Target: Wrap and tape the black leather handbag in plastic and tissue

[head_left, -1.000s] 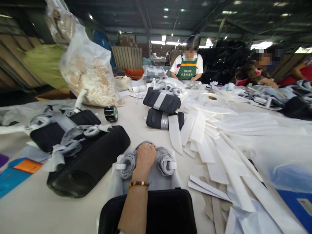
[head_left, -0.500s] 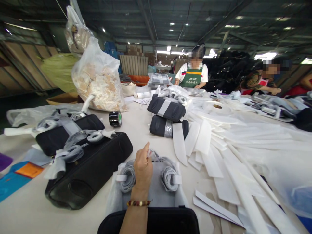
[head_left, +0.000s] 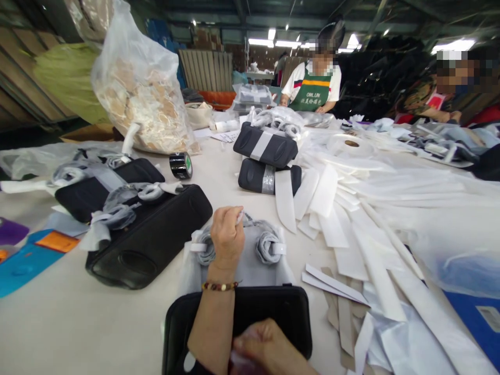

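Note:
My left hand, with a beaded bracelet on its wrist, is closed in a pinch over the far end of a black bag. A small whitish bit shows at its fingertips, too small to name. Beneath it lies the bag's grey panel, covered in translucent film. Rolled straps in clear wrap sit on both sides of this hand. Low in the view, my right hand pinches a crumpled piece of clear plastic film over the bag's black near part. The film's lower end is cut off by the frame.
Black bags with wrapped straps lie at left, near a tape roll. Two dark cases are stacked ahead. White strips spread over the right side. A large plastic sack stands back left. A co-worker stands opposite.
My right hand has come into view at the bottom, holding plastic film. My left hand's raised index finger has curled in. The view has tilted down, showing more of the black bag.

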Motion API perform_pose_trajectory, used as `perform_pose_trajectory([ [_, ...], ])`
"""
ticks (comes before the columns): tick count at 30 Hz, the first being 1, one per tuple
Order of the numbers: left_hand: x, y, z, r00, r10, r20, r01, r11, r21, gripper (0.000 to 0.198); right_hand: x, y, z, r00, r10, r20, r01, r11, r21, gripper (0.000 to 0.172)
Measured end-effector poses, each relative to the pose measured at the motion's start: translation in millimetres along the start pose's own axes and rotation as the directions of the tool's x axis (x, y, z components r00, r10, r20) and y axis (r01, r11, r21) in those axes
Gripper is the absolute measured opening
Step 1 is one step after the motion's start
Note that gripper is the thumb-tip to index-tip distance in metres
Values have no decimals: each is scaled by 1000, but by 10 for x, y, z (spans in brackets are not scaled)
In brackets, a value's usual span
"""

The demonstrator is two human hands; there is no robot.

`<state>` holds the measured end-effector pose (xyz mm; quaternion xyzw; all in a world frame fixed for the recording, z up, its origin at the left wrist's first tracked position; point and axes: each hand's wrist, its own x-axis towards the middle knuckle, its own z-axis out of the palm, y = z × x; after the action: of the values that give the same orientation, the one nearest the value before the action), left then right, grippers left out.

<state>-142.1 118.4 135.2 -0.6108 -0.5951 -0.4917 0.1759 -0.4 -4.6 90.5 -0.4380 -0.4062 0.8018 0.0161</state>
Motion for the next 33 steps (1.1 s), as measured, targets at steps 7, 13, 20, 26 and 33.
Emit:
perform_pose_trajectory([
  [7,-161,24,-269,960,33,278,-59,995,85,12,91,-144,142,993,-10,-118,51,935,350,59],
  [13,-360,1,-464,923,34,384,-109,978,176,21,50,-57,119,987,-81,-140,128,920,370,56],
  [20,-475,91,-517,894,139,427,-261,934,244,25,55,-220,33,955,-97,-281,197,916,350,48],
  [26,-621,214,-505,822,302,483,-413,900,140,28,141,-358,20,954,-44,-296,127,955,268,25],
  [33,-725,133,-591,768,406,495,-492,869,51,30,173,-364,26,949,-90,-303,173,951,257,22],
])
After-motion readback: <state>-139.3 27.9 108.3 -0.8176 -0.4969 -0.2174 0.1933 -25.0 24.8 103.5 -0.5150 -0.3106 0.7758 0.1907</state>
